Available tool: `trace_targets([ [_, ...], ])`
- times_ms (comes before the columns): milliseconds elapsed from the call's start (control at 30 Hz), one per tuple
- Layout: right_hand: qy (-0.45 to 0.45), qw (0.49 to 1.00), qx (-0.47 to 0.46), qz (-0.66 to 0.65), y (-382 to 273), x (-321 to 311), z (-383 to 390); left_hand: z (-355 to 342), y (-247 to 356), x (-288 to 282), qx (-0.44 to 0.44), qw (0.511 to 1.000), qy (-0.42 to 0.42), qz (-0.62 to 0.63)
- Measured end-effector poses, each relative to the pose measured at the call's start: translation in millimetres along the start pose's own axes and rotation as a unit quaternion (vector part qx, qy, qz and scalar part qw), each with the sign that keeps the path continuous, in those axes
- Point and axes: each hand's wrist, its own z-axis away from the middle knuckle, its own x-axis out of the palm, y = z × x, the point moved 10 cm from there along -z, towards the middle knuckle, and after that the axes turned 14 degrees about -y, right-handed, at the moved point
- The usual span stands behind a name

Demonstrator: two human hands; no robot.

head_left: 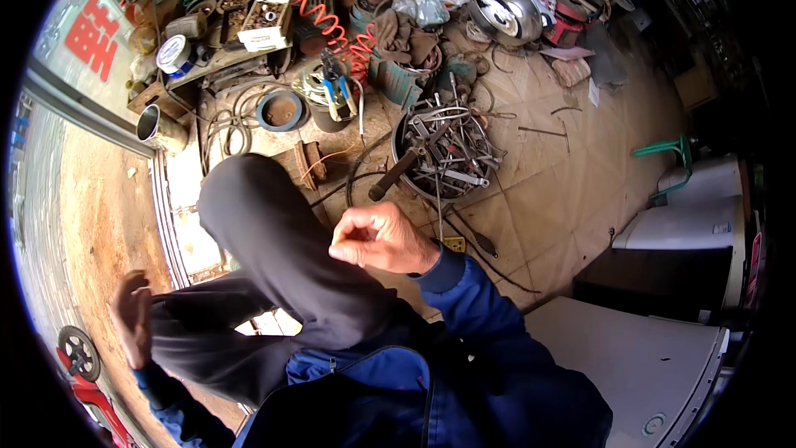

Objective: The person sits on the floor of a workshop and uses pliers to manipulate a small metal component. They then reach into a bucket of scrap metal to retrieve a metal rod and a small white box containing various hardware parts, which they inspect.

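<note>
My right hand (383,239) hangs in the air above my bent knee, its fingers curled in and the thumb against them. Whatever may be between those fingers is hidden. Off to the left, my left hand (133,319) is raised beside my other leg, slightly blurred, with its fingers apart and nothing in them. Nearest to the right hand is a round tub (397,139) heaped with wrenches and other metal hand tools (452,145). A hammer-like tool with a thick dark handle (398,174) leans over the tub's near edge.
Blue-handled pliers (338,93) stand in a pot of wire beyond my knee. Nearby are a shallow round pan (280,110), a metal cup (160,128) and a red coiled hose (327,23). A steel pot (507,15) lies farther back. White appliance panels (622,365) stand at right.
</note>
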Motion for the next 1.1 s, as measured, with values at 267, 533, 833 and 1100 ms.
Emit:
trace_targets([
  [267,0.295,0.943,0.149,0.03,193,-121,93,17,-169,-166,-0.117,0.981,0.118,-0.103],
  [533,0.494,0.827,0.179,0.202,209,-268,219,16,-241,-162,-0.253,0.96,0.084,-0.083],
  [833,0.457,0.621,0.381,0.51,169,-372,207,29,-261,-157,-0.326,0.944,0.02,-0.045],
  [1100,0.366,0.63,0.458,0.509,197,-379,194,24,-252,-147,-0.331,0.943,0.016,-0.032],
])
